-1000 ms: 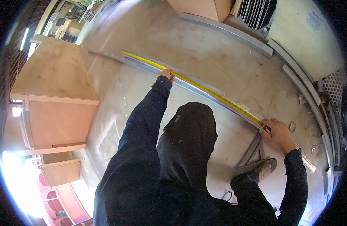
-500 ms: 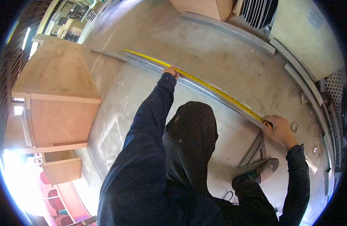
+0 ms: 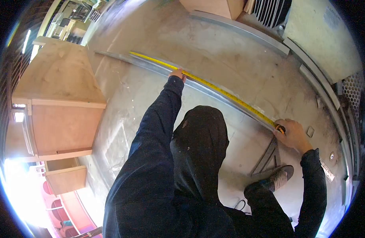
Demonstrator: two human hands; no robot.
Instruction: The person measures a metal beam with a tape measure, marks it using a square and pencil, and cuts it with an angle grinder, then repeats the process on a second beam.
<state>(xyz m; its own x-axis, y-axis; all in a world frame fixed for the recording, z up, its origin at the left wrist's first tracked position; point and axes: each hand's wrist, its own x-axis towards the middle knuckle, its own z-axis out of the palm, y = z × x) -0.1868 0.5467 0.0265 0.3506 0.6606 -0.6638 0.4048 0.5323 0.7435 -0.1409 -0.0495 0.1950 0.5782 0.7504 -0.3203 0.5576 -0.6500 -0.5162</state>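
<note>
A yellow tape measure blade (image 3: 226, 94) is stretched along a long grey metal bar (image 3: 202, 90), running from upper left to lower right. My right hand (image 3: 292, 135) is closed around the black and orange tape measure case (image 3: 280, 129) at the bar's near right end. Partway along, my left hand (image 3: 177, 74) grips the blade against the bar, its fingertips partly hidden. Below my right hand, a dark triangular metal square (image 3: 266, 158) lies on the floor beside my shoe (image 3: 282, 177).
Wooden boxes (image 3: 67, 129) stand at the left. Metal strips (image 3: 242, 31) lie along the upper right, near a pale panel (image 3: 321, 35) and a perforated metal sheet (image 3: 354, 89). A small flat metal piece (image 3: 310, 131) rests on the concrete floor right of my right hand.
Both hands and the tape measure have shifted very slightly to the left in view. Their hold on it looks the same.
</note>
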